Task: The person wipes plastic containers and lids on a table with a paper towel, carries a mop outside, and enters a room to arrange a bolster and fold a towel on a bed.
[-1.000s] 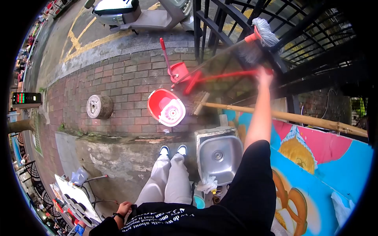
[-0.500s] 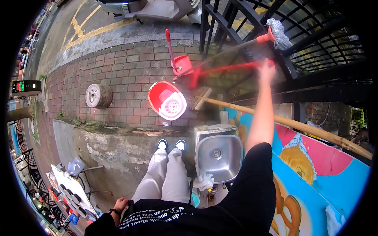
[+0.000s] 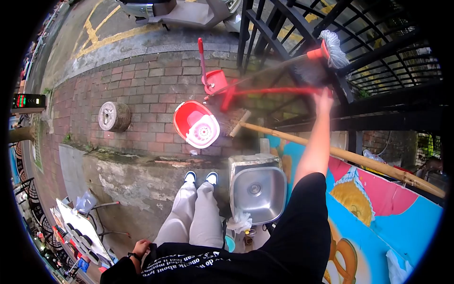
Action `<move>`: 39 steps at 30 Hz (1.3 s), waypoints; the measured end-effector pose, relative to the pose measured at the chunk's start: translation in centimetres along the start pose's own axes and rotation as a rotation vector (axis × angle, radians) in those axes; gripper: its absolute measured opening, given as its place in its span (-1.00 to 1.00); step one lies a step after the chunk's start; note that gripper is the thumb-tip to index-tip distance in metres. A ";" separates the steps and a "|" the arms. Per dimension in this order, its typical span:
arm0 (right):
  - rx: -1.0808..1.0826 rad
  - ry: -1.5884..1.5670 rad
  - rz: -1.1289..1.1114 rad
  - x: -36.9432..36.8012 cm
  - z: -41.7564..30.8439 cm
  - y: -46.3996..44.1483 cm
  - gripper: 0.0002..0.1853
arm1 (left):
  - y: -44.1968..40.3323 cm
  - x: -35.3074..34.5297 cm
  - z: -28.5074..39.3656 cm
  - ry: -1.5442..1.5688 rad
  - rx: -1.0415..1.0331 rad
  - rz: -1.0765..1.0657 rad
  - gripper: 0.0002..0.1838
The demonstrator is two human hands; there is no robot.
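My right hand (image 3: 323,98) is stretched out at the upper right, closed round the end of a long red handle (image 3: 279,90) that runs left to a blurred red head on the bricks. Just above that hand, a grey string mop (image 3: 335,49) with an orange collar leans at the black fence. My left hand (image 3: 142,247) hangs low by my shirt, fingers curled; what it holds, if anything, cannot be made out. A red dustpan (image 3: 216,81) with an upright handle stands left of the red head. Below it is a red and white mop bucket (image 3: 196,124).
A metal sink (image 3: 260,194) stands right of my feet. A broom with a wooden handle (image 3: 340,152) lies along the painted blue panel (image 3: 293,154). A round stone block (image 3: 114,116) sits on the bricks; a scooter (image 3: 189,13) is beyond. Black fence (image 3: 378,71) at upper right.
My right hand has moved slightly down in the view, with the handle's end. The red handle now lies nearly level. The surroundings have shifted slightly with the camera.
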State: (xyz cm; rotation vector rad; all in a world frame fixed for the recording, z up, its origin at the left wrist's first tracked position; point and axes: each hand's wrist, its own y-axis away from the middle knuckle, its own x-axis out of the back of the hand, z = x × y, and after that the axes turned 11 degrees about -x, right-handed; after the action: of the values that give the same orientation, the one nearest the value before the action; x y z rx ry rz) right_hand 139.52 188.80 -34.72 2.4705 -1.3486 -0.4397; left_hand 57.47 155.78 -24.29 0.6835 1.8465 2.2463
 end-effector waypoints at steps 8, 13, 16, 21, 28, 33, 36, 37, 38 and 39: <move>-0.176 -0.073 0.368 -1.4 -0.3 2.2 -0.77 | 0.8 -0.7 1.1 -0.028 -0.045 -0.004 -0.81; -0.282 -0.117 0.377 -0.6 -0.8 3.0 -0.88 | 1.0 -0.8 1.3 -0.034 -0.083 -0.012 -0.81; -0.328 -0.186 0.324 0.2 -0.9 3.4 -0.90 | 1.1 -0.9 1.7 0.006 -0.103 0.002 -0.84; -0.377 -0.327 0.154 1.6 0.4 4.9 -0.92 | -0.3 -0.3 0.5 -0.032 -0.166 -0.033 -0.83; -0.528 -0.381 -0.213 -1.4 4.1 31.9 -0.94 | -0.6 -0.7 4.8 -0.140 -0.413 -0.059 -0.79; -0.739 0.150 -0.255 2.9 8.6 55.4 -0.84 | -2.5 0.0 11.5 -0.370 -0.633 -0.156 -0.76; -0.414 0.386 -0.421 6.0 7.9 60.5 -0.83 | -5.5 -0.1 15.6 -0.459 -0.730 -0.216 -0.75; -0.361 0.490 -0.338 5.6 3.4 61.3 -0.84 | -6.6 0.1 17.3 -0.588 -0.807 -0.271 -0.74; -0.361 0.456 -0.171 6.4 2.1 61.5 -0.87 | -8.9 0.4 18.2 -0.574 -0.880 -0.332 -0.75; -0.287 0.420 -0.039 7.3 -0.3 62.0 -0.88 | -8.4 0.3 20.1 -0.656 -0.886 -0.381 -0.76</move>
State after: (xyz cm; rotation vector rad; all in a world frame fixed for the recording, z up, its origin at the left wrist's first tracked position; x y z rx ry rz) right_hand 96.35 150.47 -11.00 2.1940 -0.9931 -0.1001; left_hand 64.61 175.72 -29.52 0.6805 0.5303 1.9450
